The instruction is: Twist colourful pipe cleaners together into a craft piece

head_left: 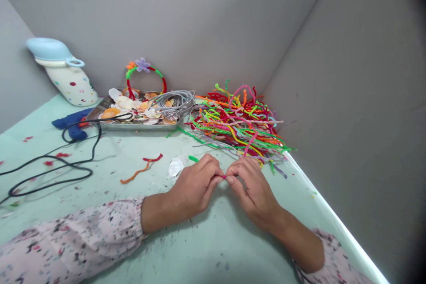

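My left hand and my right hand meet fingertip to fingertip low over the pale green table. Both are closed in a pinch on a small pink pipe cleaner piece, which shows only as a tiny bit between the fingers. Just behind the hands lies a big heap of pipe cleaners in many colours, some strands reaching the right hand's knuckles. My sleeves are pale with a speckled flower print.
A metal tray holds shells and a grey wire coil, with a pipe-cleaner hoop behind. A blue glue gun with black cord lies left, near a tilted jug. An orange-red strand and scraps litter the table. Grey walls enclose it.
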A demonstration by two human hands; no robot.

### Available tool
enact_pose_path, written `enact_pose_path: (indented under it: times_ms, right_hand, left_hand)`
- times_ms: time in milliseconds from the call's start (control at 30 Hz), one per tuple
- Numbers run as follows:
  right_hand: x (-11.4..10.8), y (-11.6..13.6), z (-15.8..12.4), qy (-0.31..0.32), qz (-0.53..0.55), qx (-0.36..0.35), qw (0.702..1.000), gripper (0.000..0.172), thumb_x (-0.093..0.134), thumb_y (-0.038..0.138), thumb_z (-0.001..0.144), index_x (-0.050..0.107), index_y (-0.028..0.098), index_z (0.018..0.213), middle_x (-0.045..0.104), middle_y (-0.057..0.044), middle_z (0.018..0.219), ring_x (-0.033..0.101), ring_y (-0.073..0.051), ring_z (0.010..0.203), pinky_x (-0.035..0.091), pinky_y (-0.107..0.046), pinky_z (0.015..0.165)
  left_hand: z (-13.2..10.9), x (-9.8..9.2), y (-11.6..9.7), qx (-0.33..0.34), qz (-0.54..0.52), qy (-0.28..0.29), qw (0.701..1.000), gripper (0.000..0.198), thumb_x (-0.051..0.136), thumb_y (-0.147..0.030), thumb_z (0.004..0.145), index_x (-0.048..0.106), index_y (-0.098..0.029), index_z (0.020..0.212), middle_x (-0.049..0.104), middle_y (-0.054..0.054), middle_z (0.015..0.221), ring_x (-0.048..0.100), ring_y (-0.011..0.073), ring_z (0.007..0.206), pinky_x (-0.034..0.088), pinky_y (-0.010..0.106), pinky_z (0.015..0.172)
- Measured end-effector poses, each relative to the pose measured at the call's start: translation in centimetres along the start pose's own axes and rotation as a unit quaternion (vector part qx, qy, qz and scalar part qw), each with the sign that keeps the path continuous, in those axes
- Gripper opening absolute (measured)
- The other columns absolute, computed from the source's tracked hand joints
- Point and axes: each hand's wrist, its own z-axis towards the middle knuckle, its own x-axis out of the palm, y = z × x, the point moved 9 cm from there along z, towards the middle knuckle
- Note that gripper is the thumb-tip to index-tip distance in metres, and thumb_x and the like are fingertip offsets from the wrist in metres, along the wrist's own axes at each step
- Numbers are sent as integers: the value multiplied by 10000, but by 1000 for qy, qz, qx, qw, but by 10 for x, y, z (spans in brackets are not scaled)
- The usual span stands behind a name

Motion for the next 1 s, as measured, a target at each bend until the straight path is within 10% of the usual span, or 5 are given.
enact_pose_path:
  times_ms: [1000]
  right_hand:
    - [12,-15,-1,43,83,64,994,220,409,226,967,514,200,775,501,15,752,481,-152,767,336,-334,787]
  left_hand:
    - [0,3,1,-9,4,9,1000,142,389,-173,948,530,-159,946,529,70,939,524,179,870,462,306,758]
